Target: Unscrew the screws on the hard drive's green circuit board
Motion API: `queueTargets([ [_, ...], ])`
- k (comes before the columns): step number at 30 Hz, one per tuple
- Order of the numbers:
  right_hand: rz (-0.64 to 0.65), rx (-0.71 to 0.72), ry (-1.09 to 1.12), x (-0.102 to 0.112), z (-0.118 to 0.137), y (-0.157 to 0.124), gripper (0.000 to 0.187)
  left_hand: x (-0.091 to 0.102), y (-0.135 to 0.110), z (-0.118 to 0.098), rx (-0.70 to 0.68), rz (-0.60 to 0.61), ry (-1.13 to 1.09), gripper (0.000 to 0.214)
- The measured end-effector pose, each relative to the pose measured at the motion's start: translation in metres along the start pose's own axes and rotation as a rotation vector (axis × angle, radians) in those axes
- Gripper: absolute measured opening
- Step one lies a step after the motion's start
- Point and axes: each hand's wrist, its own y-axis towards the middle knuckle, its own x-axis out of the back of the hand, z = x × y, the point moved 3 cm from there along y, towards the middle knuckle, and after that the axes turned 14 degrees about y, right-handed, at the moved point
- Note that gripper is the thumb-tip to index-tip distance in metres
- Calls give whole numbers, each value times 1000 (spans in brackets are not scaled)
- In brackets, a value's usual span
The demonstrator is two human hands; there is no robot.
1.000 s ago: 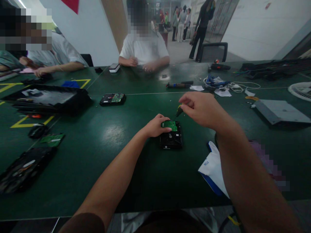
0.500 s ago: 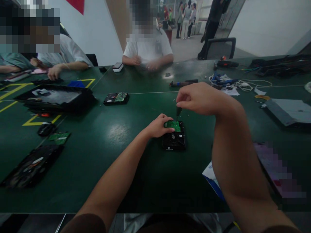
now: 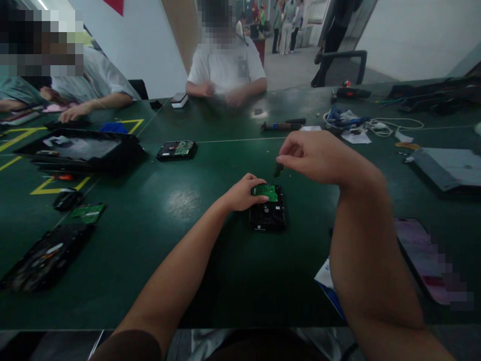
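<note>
A black hard drive [image 3: 267, 219] lies flat on the green table in front of me, with a green circuit board [image 3: 269, 192] at its far end. My left hand [image 3: 244, 193] grips the drive's left side, thumb on the board and fingers over the far left corner. Above and to the right, my right hand [image 3: 304, 154] is bent down at the wrist and pinches a small dark screwdriver [image 3: 278, 171]. Its shaft points down at the board's far edge; whether the tip sits in a screw is too small to tell.
Left are a second drive [image 3: 176, 150], a black tray [image 3: 78, 155], a mouse [image 3: 66, 199], a loose circuit board [image 3: 88, 213] and an opened drive casing [image 3: 47, 258]. Right are cables [image 3: 379, 125], a grey metal case [image 3: 447, 168] and a phone [image 3: 424, 260]. Co-workers sit opposite.
My right hand and the screwdriver have shifted slightly right, and the screwdriver leans a little more. My left hand stays on the hard drive. The whole view has moved slightly.
</note>
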Motion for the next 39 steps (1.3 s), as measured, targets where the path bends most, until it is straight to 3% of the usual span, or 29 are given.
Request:
queueTargets([
  [9, -93, 49, 39, -16, 2, 6, 19, -1, 0, 0, 5, -4, -11, 61],
  [13, -22, 76, 126, -20, 0, 7, 21, -2, 1, 1, 2, -6, 2, 63],
  [17, 64, 13, 246, -16, -13, 5, 26, -3, 2, 3, -1, 1, -5, 66],
  [22, 72, 22, 219, -9, -16, 2, 25, -3, 1, 5, 23, 15, -13, 65],
  [29, -24, 69, 48, -15, -5, 6, 20, -1, 0, 0, 11, 3, -15, 64],
  [32, 0, 106, 73, -19, -4, 8, 22, -1, 0, 0, 21, 4, -21, 63],
  [39, 104, 28, 257, -18, -12, 6, 31, -2, 0, 2, 30, 10, -29, 66],
])
